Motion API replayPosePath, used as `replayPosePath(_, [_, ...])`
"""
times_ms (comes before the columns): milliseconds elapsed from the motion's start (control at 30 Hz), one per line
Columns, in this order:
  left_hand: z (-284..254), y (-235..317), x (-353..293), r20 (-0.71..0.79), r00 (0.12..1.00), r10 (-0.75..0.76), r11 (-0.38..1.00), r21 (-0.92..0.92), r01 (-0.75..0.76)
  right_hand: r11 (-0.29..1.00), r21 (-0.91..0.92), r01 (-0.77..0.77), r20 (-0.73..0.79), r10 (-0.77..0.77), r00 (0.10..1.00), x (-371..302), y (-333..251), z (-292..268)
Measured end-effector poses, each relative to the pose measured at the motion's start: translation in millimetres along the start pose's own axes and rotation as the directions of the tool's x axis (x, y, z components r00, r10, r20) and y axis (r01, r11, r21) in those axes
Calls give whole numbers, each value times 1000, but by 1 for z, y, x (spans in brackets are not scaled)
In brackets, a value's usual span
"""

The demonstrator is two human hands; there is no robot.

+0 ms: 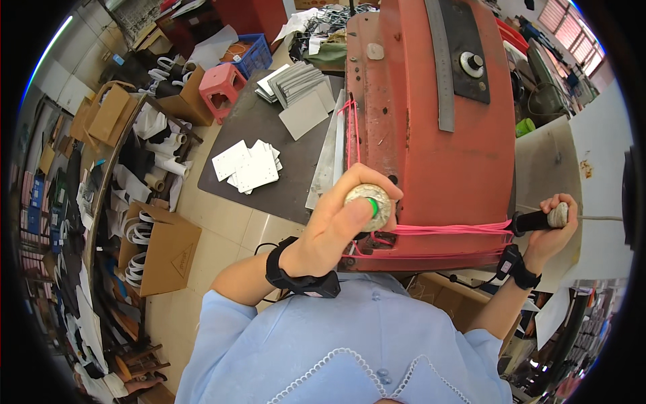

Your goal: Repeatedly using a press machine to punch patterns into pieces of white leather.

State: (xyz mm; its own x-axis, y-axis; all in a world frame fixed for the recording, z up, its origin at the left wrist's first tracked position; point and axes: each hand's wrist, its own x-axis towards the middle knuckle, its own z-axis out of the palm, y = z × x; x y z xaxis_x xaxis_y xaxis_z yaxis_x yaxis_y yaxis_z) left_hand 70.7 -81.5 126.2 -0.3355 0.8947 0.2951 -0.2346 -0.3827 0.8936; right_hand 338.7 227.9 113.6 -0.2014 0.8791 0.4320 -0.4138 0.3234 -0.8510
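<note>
From the head view, your left hand (336,225) is wrapped around a round metal knob (368,205) at the near left corner of the red machine (437,135). Your fingers curl over the top of the knob and your thumb presses across its face, right beside a small green button (373,207). A black wristband (299,276) sits on that wrist, just behind the hand.

Your right hand (548,232) is closed in a fist around a black handle (535,221) at the machine's near right corner — the handle's pale rounded end (558,215) pokes out past your fingers, on the side away from the machine. A second black band (515,266) sits on this wrist too.

Pink cord (444,230) runs along the machine's front edge between your two hands, and more of it loops up the left side beyond your left hand.

Beyond your left hand, on the dark surface (256,121), lie white sheets (249,165) and, farther off, a stack of grey sheets (296,84). Beyond those, a pink stool (221,82) stands on the floor. Far left of your left hand, an open cardboard box (165,249) sits on the tiled floor (222,222). On top of the machine, ahead of both hands, a steel ruler (441,67) lies beside a black panel with a dial (472,64).
</note>
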Motion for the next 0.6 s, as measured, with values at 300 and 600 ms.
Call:
replayPosePath(300, [55,-29,42,396,908,139,968,140,-209,961,-274,-30,-227,-34,973,65,-17,-40])
replayPosePath(600, [12,-87,49,483,870,100,670,614,-418,990,-113,-89,204,111,973,-51,-41,7])
